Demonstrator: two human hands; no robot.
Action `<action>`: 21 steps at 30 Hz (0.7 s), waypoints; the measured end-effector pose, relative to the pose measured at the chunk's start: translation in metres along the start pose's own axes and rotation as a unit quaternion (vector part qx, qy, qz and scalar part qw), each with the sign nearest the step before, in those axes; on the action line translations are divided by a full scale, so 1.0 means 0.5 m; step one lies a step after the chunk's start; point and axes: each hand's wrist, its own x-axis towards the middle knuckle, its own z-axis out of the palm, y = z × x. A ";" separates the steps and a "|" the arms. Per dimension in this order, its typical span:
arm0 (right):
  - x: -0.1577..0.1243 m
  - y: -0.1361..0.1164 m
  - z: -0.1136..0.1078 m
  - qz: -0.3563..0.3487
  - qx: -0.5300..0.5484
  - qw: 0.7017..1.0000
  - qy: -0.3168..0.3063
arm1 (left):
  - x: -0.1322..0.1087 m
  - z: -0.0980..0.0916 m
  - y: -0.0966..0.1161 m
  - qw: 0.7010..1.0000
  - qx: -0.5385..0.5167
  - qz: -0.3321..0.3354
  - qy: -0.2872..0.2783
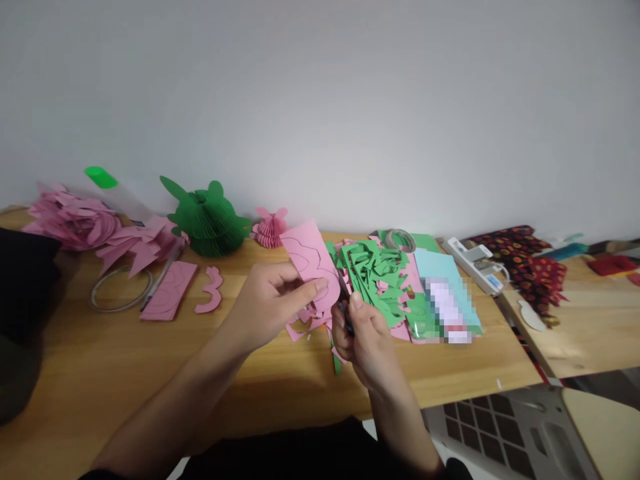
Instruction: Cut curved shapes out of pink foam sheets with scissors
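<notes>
Black garment [290, 453]: nearest, at 6 o'clock. Left hand [280, 300]: thumb and fingers clamped on pink paper [311, 252], near view centre. Right hand [364, 327]: closed around scissors [349, 319], 5 o'clock from the paper. Small pink honeycomb figure [271, 230]: 10 o'clock from the paper.

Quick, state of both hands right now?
Left hand: closed, holding the pink paper sheet.
Right hand: closed around the dark scissors, which are at the sheet's edge.
</notes>
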 end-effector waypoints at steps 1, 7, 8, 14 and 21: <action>0.000 0.000 -0.002 0.000 -0.003 1.000 -0.002 | 0.001 -0.001 -0.002 1.000 -0.010 0.000 -0.009; 0.001 0.000 -0.006 -0.004 -0.018 1.000 0.000 | 0.004 -0.001 -0.005 1.000 -0.022 -0.009 -0.003; 0.001 0.000 -0.006 -0.005 -0.019 1.000 -0.001 | 0.003 -0.001 -0.005 1.000 -0.020 -0.010 -0.001; 0.000 -0.002 -0.004 -0.004 -0.018 1.000 -0.009 | 0.001 0.000 -0.001 1.000 -0.012 -0.010 0.008; 0.001 0.003 -0.006 -0.011 -0.034 0.999 -0.008 | 0.003 -0.001 0.006 0.999 -0.043 -0.004 0.015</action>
